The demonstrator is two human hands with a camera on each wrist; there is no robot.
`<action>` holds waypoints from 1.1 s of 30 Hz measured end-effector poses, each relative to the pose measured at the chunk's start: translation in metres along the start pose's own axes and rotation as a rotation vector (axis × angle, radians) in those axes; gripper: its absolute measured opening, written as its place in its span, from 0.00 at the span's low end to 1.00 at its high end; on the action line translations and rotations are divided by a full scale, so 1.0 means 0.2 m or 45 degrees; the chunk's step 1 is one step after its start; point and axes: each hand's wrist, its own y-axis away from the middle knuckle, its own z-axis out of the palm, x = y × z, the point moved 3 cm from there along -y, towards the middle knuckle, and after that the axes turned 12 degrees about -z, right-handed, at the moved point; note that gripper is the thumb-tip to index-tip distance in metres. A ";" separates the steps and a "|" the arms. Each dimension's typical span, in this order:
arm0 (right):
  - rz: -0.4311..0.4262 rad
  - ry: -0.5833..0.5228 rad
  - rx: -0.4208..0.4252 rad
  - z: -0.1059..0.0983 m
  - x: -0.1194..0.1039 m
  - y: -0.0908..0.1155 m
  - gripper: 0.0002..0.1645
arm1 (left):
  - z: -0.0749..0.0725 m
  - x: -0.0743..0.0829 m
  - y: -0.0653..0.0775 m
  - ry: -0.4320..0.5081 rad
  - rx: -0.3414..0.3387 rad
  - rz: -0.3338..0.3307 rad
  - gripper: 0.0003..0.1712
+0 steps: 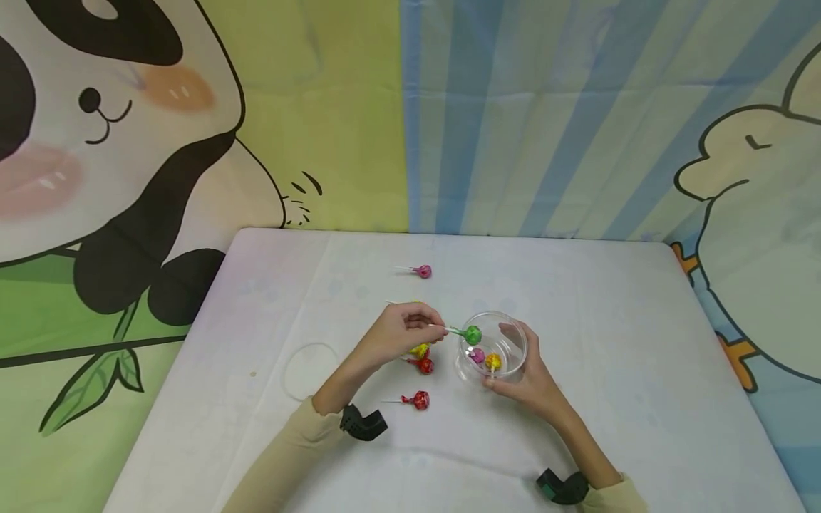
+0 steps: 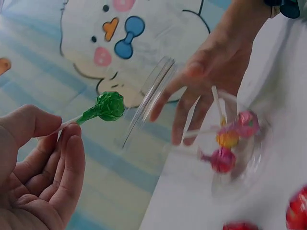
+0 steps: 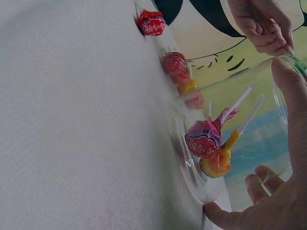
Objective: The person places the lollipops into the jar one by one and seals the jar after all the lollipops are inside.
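Note:
My left hand (image 1: 403,333) pinches the white stick of a green-wrapped lollipop (image 1: 472,335) between thumb and fingers. In the head view the green candy overlaps the opening of a clear jar (image 1: 508,318). Around the jar's right side curls my right hand (image 1: 535,381), its thumb up at the rim in the right wrist view. Inside, a purple lollipop (image 3: 203,138) and a yellow lollipop (image 3: 216,163) lie at the bottom, sticks pointing up toward the mouth. The jar's base stands on the white tabletop.
A pink lollipop (image 1: 424,271) lies toward the back of the table. Near my left hand are a yellow lollipop (image 1: 420,350), partly hidden, and a red lollipop (image 1: 424,366). Another red lollipop (image 1: 420,400) sits closer. A clear round lid (image 1: 311,345) lies at the left.

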 end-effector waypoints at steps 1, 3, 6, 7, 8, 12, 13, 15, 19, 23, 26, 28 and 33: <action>-0.002 -0.006 -0.001 0.00 0.00 0.00 0.65 | 0.03 0.02 -0.02 -0.017 -0.017 0.006 0.10; -0.005 -0.015 -0.003 0.00 0.00 0.00 0.64 | 0.08 0.05 -0.06 -0.057 -0.033 0.016 0.09; 0.003 -0.015 -0.010 0.01 0.00 0.00 0.64 | 0.13 0.08 -0.09 -0.109 -0.031 0.038 0.07; 0.010 -0.012 -0.010 0.01 0.00 0.00 0.65 | 0.14 0.10 -0.10 -0.129 -0.027 0.044 0.07; 0.017 -0.007 -0.010 0.01 0.00 0.00 0.65 | 0.15 0.11 -0.10 -0.147 -0.023 0.050 0.07; 0.014 -0.001 -0.020 0.00 0.00 -0.01 0.65 | 0.17 0.14 -0.12 -0.195 -0.029 0.065 0.11; 0.006 -0.002 -0.020 0.00 0.00 -0.01 0.65 | 0.17 0.15 -0.13 -0.197 -0.031 0.060 0.14; -0.015 -0.012 -0.019 0.00 -0.01 -0.01 0.65 | 0.17 0.15 -0.13 -0.186 -0.034 0.049 0.19; -0.041 -0.017 -0.015 0.00 -0.01 -0.01 0.65 | 0.15 0.16 -0.13 -0.124 -0.024 0.019 0.26; -0.048 -0.018 -0.010 0.00 0.00 -0.01 0.65 | 0.13 0.14 -0.14 -0.095 -0.019 0.011 0.25; -0.051 -0.020 -0.004 -0.01 0.00 -0.01 0.65 | 0.12 0.13 -0.15 -0.100 -0.005 0.012 0.24; -0.053 -0.019 -0.003 -0.01 0.00 -0.01 0.65 | 0.11 0.13 -0.16 -0.097 0.004 0.018 0.23; -0.042 -0.016 0.002 0.00 0.01 -0.01 0.64 | 0.09 0.12 -0.17 -0.069 0.024 0.014 0.22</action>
